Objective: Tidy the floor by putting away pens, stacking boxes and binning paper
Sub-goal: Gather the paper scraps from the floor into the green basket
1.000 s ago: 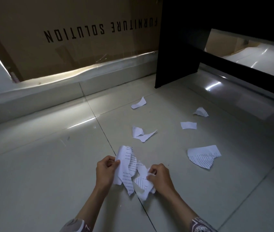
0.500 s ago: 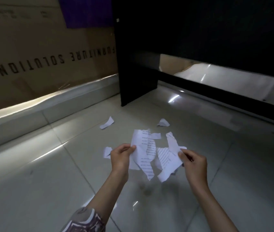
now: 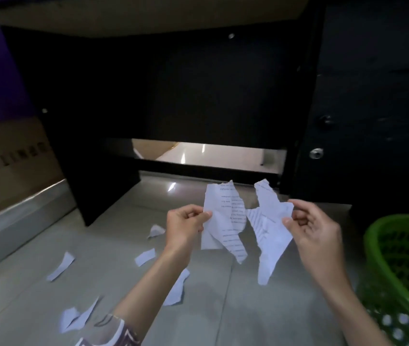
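My left hand [image 3: 186, 224] pinches a torn printed paper piece [image 3: 226, 221] by its left edge. My right hand [image 3: 310, 226] pinches a second torn piece [image 3: 269, 233] by its right edge. Both pieces hang in the air above the tiled floor, side by side and slightly apart. Several smaller paper scraps lie on the floor to the left and below: one scrap [image 3: 61, 265] at far left, one scrap [image 3: 144, 257] by my left forearm, another scrap [image 3: 73, 318] near the bottom. A green mesh bin [image 3: 405, 265] stands at the right edge.
A black desk [image 3: 198, 96] rises straight ahead with a low gap beneath its panel. A brown cardboard box [image 3: 8, 156] leans against the wall on the left above a metal skirting ledge [image 3: 18, 221]. Pale floor tiles [image 3: 223, 308] spread below my hands.
The view swung right and up, bringing the green bin into sight. Both hands rose from the floor with the torn papers and moved apart.
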Tool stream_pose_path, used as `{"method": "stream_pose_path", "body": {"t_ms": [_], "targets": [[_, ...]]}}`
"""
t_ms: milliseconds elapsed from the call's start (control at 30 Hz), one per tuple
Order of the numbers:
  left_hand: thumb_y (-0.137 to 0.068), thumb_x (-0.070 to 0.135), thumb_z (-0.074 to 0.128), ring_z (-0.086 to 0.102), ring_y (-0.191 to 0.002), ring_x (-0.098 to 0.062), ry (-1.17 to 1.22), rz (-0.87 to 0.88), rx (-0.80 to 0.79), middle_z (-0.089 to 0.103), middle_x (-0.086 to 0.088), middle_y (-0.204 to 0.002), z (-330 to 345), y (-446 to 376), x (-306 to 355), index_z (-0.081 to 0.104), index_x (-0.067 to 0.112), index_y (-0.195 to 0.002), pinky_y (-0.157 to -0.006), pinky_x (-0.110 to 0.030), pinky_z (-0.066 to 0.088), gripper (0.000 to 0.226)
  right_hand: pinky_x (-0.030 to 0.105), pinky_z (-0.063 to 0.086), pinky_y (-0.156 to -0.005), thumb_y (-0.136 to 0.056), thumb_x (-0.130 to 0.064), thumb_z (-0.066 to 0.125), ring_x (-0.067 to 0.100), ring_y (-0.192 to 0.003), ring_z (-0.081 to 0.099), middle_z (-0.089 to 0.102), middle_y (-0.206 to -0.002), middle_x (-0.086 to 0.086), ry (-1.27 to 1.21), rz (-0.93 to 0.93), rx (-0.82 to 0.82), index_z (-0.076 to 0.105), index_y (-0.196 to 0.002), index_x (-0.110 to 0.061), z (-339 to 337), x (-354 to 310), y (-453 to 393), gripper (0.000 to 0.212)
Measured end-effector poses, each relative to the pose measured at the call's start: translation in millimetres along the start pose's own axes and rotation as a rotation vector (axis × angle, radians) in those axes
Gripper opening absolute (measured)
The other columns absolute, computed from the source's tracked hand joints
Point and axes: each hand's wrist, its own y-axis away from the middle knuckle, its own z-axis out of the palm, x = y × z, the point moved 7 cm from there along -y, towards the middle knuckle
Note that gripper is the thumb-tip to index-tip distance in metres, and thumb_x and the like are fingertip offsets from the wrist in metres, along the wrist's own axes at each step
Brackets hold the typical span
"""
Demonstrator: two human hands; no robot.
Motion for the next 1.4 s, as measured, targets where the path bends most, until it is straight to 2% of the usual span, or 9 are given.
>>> {"method": "stream_pose_path", "body": {"t_ms": [133, 267, 367, 533, 767, 900, 1033, 1133, 1400], "targets": [[-0.082, 0.004, 0.066, 0.043, -0.040, -0.006, -0.177, 0.091, -0.229, 0.049, -0.009, -0.052, 69, 3, 34, 0.063, -0.007, -0.070, -0.053, -0.021, 0.036, 0.016, 0.009, 0.046, -0.056, -0.083, 0.001, 0.061, 0.004, -0.067, 0.061, 0.066, -0.080, -0.011, 0.107, -0.047, 0.108, 0.062, -0.077, -0.024, -72, -15, -10, 0.026], [-0.085, 0.006, 0.063, 0.059, -0.048, -0.011, -0.316, 0.214, -0.456, 0.058, -0.012, -0.057, 139, 22, 64, 0.065, -0.007, -0.074, -0.051, -0.017, 0.045, 0.017, 0.008, 0.046, -0.056, -0.083, 0.000, 0.062, 0.001, -0.065, 0.060, 0.066, -0.078, -0.013, 0.174, -0.021, 0.240, 0.061, -0.072, -0.023, -135, -12, -11, 0.025], [-0.086, 0.008, 0.061, 0.066, -0.053, -0.015, -0.388, 0.346, -0.572, 0.063, -0.010, -0.058, 192, 40, 87, 0.064, -0.005, -0.072, -0.058, -0.023, 0.051, 0.019, 0.010, 0.046, -0.054, -0.084, -0.004, 0.062, 0.003, -0.064, 0.059, 0.065, -0.069, -0.003, 0.210, 0.011, 0.344, 0.061, -0.071, -0.021, -178, -8, -5, 0.022], [-0.088, 0.007, 0.058, 0.065, -0.049, -0.013, -0.455, 0.510, -0.711, 0.063, -0.010, -0.057, 275, 77, 108, 0.061, -0.005, -0.070, -0.053, -0.020, 0.052, 0.022, 0.018, 0.043, -0.046, -0.085, -0.007, 0.062, 0.010, -0.054, 0.056, 0.063, -0.068, 0.005, 0.309, 0.051, 0.496, 0.059, -0.070, -0.019, -238, -2, 10, 0.020], [-0.091, 0.011, 0.055, 0.061, -0.048, -0.005, -0.504, 0.539, -0.818, 0.064, -0.009, -0.065, 347, 107, 85, 0.061, -0.002, -0.074, -0.052, -0.014, 0.051, 0.022, 0.012, 0.046, -0.050, -0.083, -0.006, 0.064, 0.007, -0.062, 0.059, 0.061, -0.063, 0.000, 0.447, 0.095, 0.586, 0.054, -0.068, -0.026, -275, 9, 24, 0.026], [-0.088, 0.019, 0.061, 0.066, -0.072, -0.020, -0.575, 0.495, -0.895, 0.070, -0.015, -0.082, 358, 112, 62, 0.063, 0.002, -0.093, -0.073, -0.036, 0.056, 0.017, 0.013, 0.049, -0.058, -0.082, -0.008, 0.066, 0.009, -0.062, 0.059, 0.062, -0.070, -0.002, 0.479, 0.127, 0.592, 0.057, -0.074, -0.021, -277, 26, 29, 0.018], [-0.087, 0.024, 0.062, 0.061, -0.078, -0.012, -0.583, 0.466, -0.889, 0.064, -0.002, -0.084, 351, 103, 53, 0.055, 0.013, -0.110, -0.069, -0.025, 0.049, 0.026, 0.017, 0.050, -0.062, -0.081, -0.010, 0.067, 0.011, -0.079, 0.061, 0.062, -0.081, -0.005, 0.445, 0.188, 0.575, 0.059, -0.084, -0.019, -273, 41, 34, 0.012], [-0.087, 0.025, 0.062, 0.060, -0.088, -0.016, -0.604, 0.458, -0.857, 0.061, -0.004, -0.094, 342, 88, 50, 0.054, 0.015, -0.106, -0.074, -0.027, 0.049, 0.023, 0.014, 0.045, -0.064, -0.083, -0.012, 0.065, 0.008, -0.082, 0.060, 0.062, -0.084, -0.007, 0.462, 0.183, 0.562, 0.058, -0.085, -0.024, -273, 43, 32, 0.014], [-0.086, 0.022, 0.063, 0.056, -0.085, -0.013, -0.583, 0.464, -0.757, 0.057, 0.002, -0.087, 313, 60, 46, 0.056, 0.017, -0.093, -0.068, -0.019, 0.042, 0.011, 0.006, 0.047, -0.065, -0.084, -0.011, 0.063, 0.008, -0.080, 0.060, 0.062, -0.083, -0.003, 0.510, 0.160, 0.484, 0.060, -0.087, -0.020, -262, 38, 28, 0.011]]}}
